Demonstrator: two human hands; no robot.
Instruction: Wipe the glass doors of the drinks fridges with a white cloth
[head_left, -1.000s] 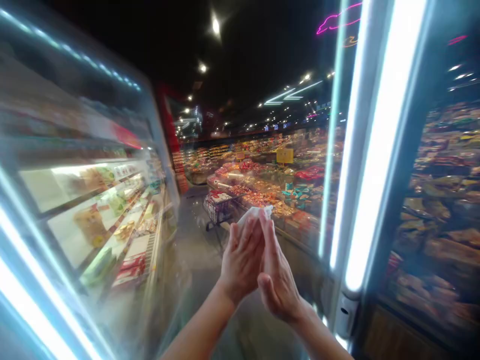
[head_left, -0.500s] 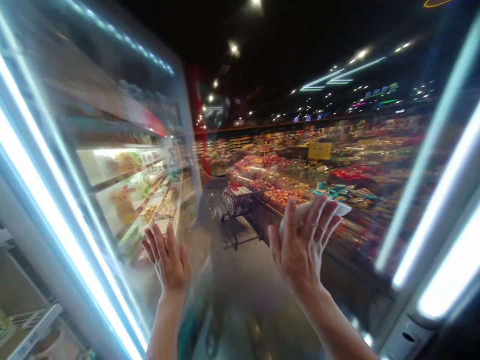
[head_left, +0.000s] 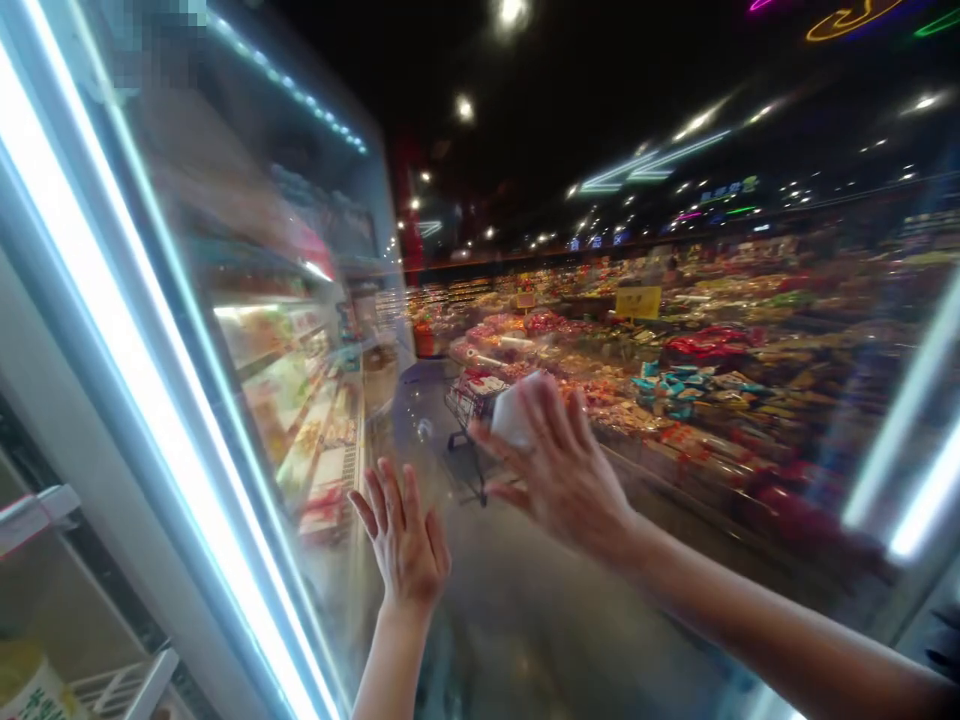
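Note:
My left hand (head_left: 407,550) is held up with its fingers spread, palm turned to a clear glass door panel (head_left: 540,620). It holds nothing and seems to rest against the glass. My right hand (head_left: 566,480) is higher, stretched across toward the middle, somewhat smeared by motion. Under its fingers a folded white cloth (head_left: 514,418) is pressed to the glass; part of it is hidden by the hand, and whether it is cloth or paper is unclear.
Bright light strips (head_left: 142,330) run down the left side, with more light strips (head_left: 930,470) at the right. Shelf rails and a container (head_left: 34,690) sit at lower left. Through the glass appear a shopping cart (head_left: 469,395), a lit refrigerated shelf (head_left: 300,440) and heaped packaged goods (head_left: 705,345).
My right hand has swept left with the white cloth, its forearm now slanting in from the right. My left hand appears further right and slightly lower; the view has shifted too.

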